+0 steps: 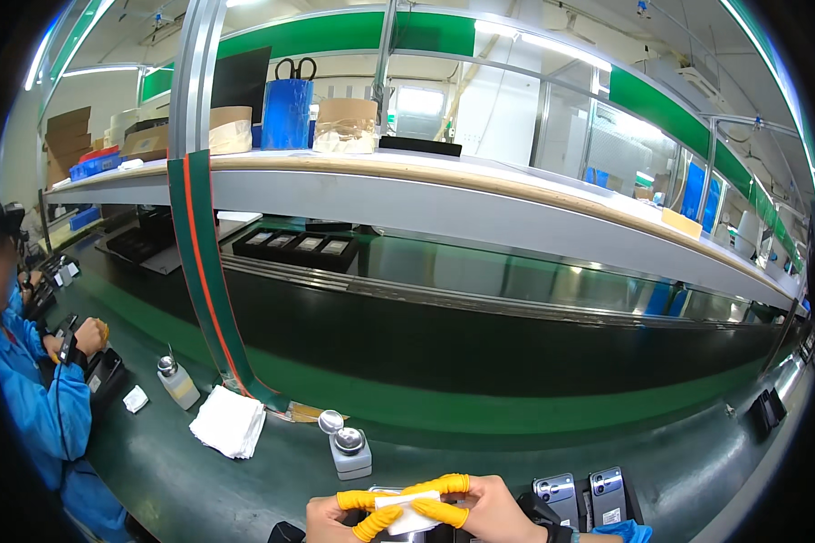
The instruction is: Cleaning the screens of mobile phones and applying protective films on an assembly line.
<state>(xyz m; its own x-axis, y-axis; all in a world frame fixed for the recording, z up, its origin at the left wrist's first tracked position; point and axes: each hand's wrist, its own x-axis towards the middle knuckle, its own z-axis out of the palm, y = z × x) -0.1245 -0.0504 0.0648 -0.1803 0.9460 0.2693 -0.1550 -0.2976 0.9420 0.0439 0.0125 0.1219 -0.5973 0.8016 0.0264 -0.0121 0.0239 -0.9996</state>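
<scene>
A: Assembly line, head view: both hands meet at 6 o'clock, low over the green worktop (199, 471). The left hand (330, 518) and right hand (489, 509), in yellow finger cots, pinch a folded white wipe (409, 512) between them, fingers closed on its ends.

B: What sits around them?

A: A small solvent dispenser (349, 450) at 12 o'clock from the hands, just beyond them. Two phones (581, 496) lie back-up at 3 o'clock, near the right wrist. A stack of wipes (230, 421) at 10 o'clock, a squeeze bottle (177, 381) past it.

B: Where could it go wrong?

A: By my reading, the dispenser is the risk: a reach forward with the elbow high could tip it and wet the worktop. A wipe loaded too heavily might drip toward the phones. The right forearm is close enough to nudge them

B: And the thing under the hands?

A: Hidden at the lower edge; I cannot tell what it is. A person in blue (41, 398) works apart at 9 o'clock
</scene>
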